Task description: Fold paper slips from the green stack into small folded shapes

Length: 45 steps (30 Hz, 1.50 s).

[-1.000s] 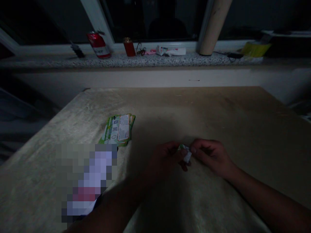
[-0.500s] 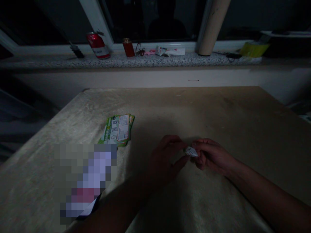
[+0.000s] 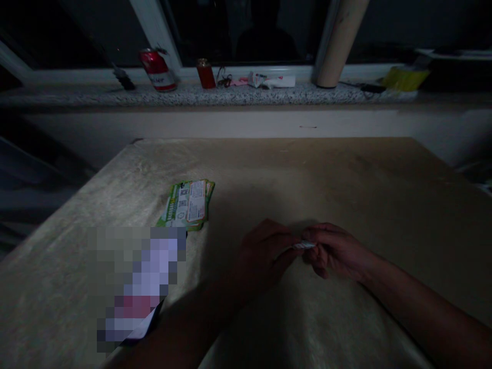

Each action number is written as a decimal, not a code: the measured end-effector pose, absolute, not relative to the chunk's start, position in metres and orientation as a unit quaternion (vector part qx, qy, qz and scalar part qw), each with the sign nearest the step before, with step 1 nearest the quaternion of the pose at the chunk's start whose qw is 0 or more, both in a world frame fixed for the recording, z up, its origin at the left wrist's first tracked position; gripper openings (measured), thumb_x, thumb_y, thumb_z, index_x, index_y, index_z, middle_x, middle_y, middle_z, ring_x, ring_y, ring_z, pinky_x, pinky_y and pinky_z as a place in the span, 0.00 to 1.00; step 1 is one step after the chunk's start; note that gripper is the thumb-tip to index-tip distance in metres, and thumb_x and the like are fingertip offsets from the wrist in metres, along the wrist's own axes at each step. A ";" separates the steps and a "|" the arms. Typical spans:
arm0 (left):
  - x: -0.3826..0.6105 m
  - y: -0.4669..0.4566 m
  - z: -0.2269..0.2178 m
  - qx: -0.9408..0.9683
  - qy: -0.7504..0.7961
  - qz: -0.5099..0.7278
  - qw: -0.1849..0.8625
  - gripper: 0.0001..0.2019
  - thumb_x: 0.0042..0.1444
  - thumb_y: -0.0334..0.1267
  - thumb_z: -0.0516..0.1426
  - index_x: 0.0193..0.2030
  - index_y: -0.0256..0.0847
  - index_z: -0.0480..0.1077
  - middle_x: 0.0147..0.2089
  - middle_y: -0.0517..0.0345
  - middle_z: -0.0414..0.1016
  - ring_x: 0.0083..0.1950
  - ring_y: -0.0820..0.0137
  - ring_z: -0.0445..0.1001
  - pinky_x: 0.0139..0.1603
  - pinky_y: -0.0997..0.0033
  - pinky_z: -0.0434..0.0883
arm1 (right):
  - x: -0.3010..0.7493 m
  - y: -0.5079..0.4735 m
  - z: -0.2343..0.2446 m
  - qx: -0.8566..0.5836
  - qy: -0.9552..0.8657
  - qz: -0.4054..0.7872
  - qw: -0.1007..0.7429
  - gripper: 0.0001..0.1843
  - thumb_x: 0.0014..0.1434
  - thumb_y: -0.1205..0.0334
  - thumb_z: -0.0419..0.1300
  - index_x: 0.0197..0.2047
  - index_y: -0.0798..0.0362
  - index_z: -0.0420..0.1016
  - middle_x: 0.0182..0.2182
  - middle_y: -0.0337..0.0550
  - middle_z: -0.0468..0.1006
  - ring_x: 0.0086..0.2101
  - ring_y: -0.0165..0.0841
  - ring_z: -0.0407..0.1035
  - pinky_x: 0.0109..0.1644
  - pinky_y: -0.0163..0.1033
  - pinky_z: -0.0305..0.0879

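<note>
Pinching small whitish paper piece (image 3: 305,245) | left hand (image 3: 263,251), right hand (image 3: 338,251): fingers gripping opposite ends | green-and-white rectangular cards (image 3: 189,205) left of fingers

Beige table (image 3: 346,179) bears, on its left side, a loose stack of green-and-white cards (image 3: 196,202); nearer lies a blurred flat object (image 3: 148,279), possibly a phone.

Dark window panes (image 3: 207,31) in pale frames (image 3: 154,25) rose beyond the table (image 3: 365,205), with a speckled stone sill (image 3: 230,97) and a pale wall (image 3: 230,120) behind the table's far edge, as dim light fell more brightly on the table's left side than its right
</note>
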<state>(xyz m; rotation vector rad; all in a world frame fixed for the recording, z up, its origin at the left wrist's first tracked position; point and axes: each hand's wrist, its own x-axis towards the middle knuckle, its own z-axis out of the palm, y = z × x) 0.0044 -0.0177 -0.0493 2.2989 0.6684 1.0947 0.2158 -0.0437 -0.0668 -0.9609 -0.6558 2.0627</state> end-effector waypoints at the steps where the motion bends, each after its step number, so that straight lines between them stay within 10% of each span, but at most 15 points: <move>1: 0.004 -0.018 -0.049 0.842 0.248 0.401 0.261 0.07 0.66 0.38 0.60 0.44 0.39 0.79 0.40 0.53 0.81 0.42 0.68 0.78 0.45 0.70 0.74 | 0.216 -0.044 -0.067 -0.374 -0.256 0.809 0.375 0.14 0.59 0.58 0.67 0.28 0.59 0.77 0.17 0.39 0.76 0.16 0.27 0.68 0.17 0.31 0.72; 11: 0.005 -0.017 -0.045 0.724 0.350 0.391 0.448 0.05 0.59 0.39 0.64 0.37 0.42 0.81 0.36 0.57 0.79 0.37 0.68 0.77 0.39 0.70 0.72 | 0.213 -0.045 -0.068 -0.360 -0.323 0.780 0.397 0.19 0.59 0.51 0.67 0.26 0.56 0.75 0.18 0.38 0.76 0.16 0.28 0.69 0.18 0.33 0.70; 20: 0.009 -0.012 -0.053 0.511 0.379 0.354 0.686 0.13 0.53 0.47 0.66 0.33 0.37 0.80 0.29 0.57 0.78 0.32 0.69 0.74 0.37 0.69 0.70 | 0.211 -0.054 -0.057 -0.435 -0.624 0.482 0.434 0.22 0.68 0.50 0.60 0.26 0.53 0.72 0.18 0.37 0.71 0.21 0.27 0.63 0.25 0.33 0.58; 45: 0.007 -0.011 -0.051 0.525 0.347 0.277 0.726 0.13 0.54 0.44 0.64 0.27 0.36 0.79 0.23 0.59 0.73 0.26 0.73 0.68 0.30 0.73 0.64 | 0.213 -0.052 -0.070 -0.384 -0.462 0.661 0.449 0.21 0.62 0.50 0.65 0.24 0.54 0.72 0.14 0.33 0.69 0.16 0.26 0.62 0.22 0.34 0.57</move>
